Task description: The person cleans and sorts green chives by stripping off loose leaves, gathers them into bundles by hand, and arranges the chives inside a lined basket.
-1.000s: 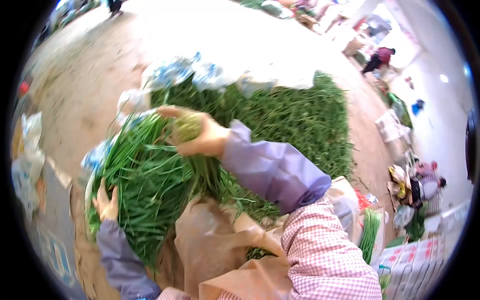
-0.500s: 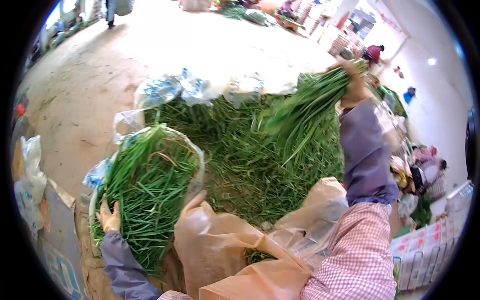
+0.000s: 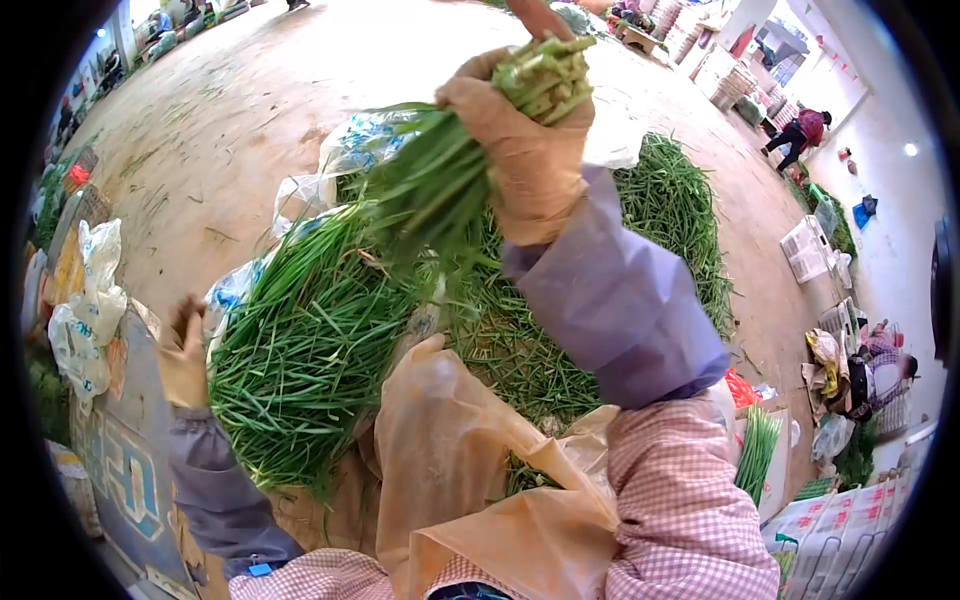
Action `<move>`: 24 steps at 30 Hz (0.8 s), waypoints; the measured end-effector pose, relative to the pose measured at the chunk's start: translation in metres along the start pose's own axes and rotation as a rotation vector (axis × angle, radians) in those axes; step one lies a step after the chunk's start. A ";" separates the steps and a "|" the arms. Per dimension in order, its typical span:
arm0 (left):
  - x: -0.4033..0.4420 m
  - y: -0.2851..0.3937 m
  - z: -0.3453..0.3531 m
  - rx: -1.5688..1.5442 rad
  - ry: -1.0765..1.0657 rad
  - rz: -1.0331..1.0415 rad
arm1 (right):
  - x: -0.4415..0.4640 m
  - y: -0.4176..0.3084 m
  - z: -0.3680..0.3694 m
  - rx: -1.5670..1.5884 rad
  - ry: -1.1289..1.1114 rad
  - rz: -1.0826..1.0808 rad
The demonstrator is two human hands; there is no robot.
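My right hand [image 3: 525,165], in a tan glove, is raised and closed round a bunch of chives [image 3: 430,185]. Pale cut ends stick out above the fist, and the blurred leaves hang down to the left. Below lies a heaped pile of long green chives [image 3: 310,350] in a round, white-rimmed basket, most of whose rim is hidden. My left hand [image 3: 185,360], gloved too, is at the left side of this heap, fingers apart and somewhat blurred, holding nothing. A translucent orange-brown plastic apron [image 3: 450,440] covers my lap and knees.
Loose green trimmings [image 3: 680,230] cover the floor ahead, edged by clear and blue plastic sheeting [image 3: 360,145]. A grey printed board [image 3: 130,450] stands at left, plastic bags [image 3: 95,320] above it. Chives [image 3: 760,450] and white crates [image 3: 830,540] are at right. Other people are farther back.
My right hand has swung the bunch leftward from the far right, nearer to the basket. My left hand has come off the greens to their left side. The view has shifted slightly.
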State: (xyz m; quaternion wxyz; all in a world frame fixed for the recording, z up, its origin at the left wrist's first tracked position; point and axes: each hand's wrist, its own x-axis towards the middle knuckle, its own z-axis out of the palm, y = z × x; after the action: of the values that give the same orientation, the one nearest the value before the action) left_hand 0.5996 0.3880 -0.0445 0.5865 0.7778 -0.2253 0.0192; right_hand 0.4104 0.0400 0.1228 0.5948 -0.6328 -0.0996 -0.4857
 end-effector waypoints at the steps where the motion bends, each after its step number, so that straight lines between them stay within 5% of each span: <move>1: -0.001 0.035 0.001 -0.023 0.004 0.081 | -0.002 -0.001 0.014 0.088 0.015 -0.015; 5: -0.019 0.130 0.008 -0.089 -0.166 0.213 | -0.021 -0.016 0.006 0.419 0.132 0.199; 6: -0.023 0.143 0.011 -0.116 -0.194 0.213 | -0.034 -0.022 -0.004 0.503 0.138 0.462; 10: -0.023 0.202 0.031 -0.154 -0.456 0.430 | -0.103 -0.039 0.041 0.422 0.098 0.674; 13: -0.039 0.212 0.066 -0.389 -0.953 0.203 | -0.133 -0.051 0.073 0.979 0.119 0.665; 14: -0.048 0.210 0.069 -0.408 -1.189 0.033 | -0.134 -0.054 0.069 0.981 0.120 0.639; 18: -0.118 0.132 0.077 -0.650 -1.502 -0.472 | -0.156 -0.040 0.018 0.933 0.100 0.628; 20: -0.158 0.112 0.070 -0.595 -1.516 -0.512 | -0.183 -0.033 -0.021 0.891 0.160 0.718; 22: -0.192 0.085 0.054 -0.413 -1.524 -0.803 | -0.216 -0.016 -0.064 0.770 0.256 0.769; 24: -0.197 0.092 0.039 0.077 -1.735 -0.599 | -0.239 -0.004 -0.097 0.855 0.247 0.780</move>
State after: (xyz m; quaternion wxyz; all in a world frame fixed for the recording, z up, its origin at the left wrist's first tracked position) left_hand 0.3787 0.3973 -0.0312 0.1659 0.5645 -0.3749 -0.7164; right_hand 0.2380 0.0661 -0.0673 0.9389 -0.2654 0.0237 -0.2179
